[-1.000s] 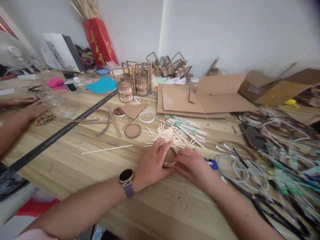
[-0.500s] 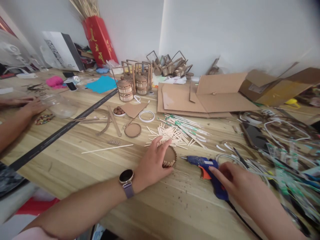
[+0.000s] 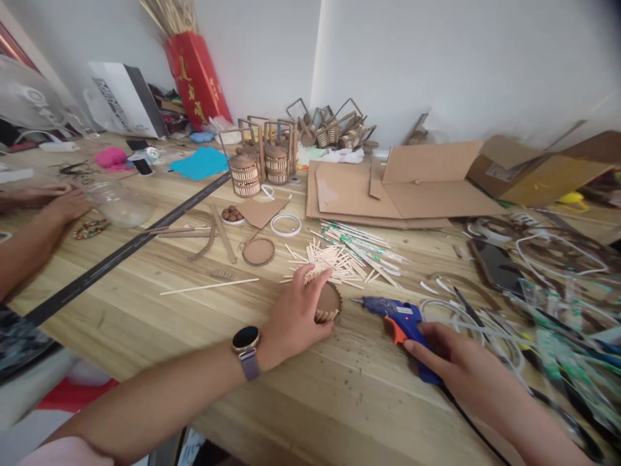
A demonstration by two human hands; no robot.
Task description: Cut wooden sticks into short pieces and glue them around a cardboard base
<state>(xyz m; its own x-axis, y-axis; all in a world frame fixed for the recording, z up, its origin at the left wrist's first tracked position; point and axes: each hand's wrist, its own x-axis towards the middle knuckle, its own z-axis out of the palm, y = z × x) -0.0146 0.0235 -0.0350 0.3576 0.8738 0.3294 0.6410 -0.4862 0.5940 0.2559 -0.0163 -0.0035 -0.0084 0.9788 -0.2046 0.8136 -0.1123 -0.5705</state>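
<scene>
My left hand, with a watch at its wrist, curves its fingers and thumb around a small round cardboard base that has a corrugated rim and short stick pieces along its near edge. Part of the base is hidden by the hand. To its right, my right hand grips the handle of a blue hot glue gun with an orange trigger. The gun's nozzle points left at the base, a short gap away. Just behind the base lies a pile of short wooden sticks.
Another round cardboard base and a white tape ring lie farther back. Small lidded baskets stand beyond, beside flattened cardboard. Cables and a phone crowd the right. At left, a co-worker's hands are near a clear jar.
My right hand's fingers have closed further around the glue gun's handle, and the gun has tilted up slightly. My left hand stays at the round base. The view has shifted a little.
</scene>
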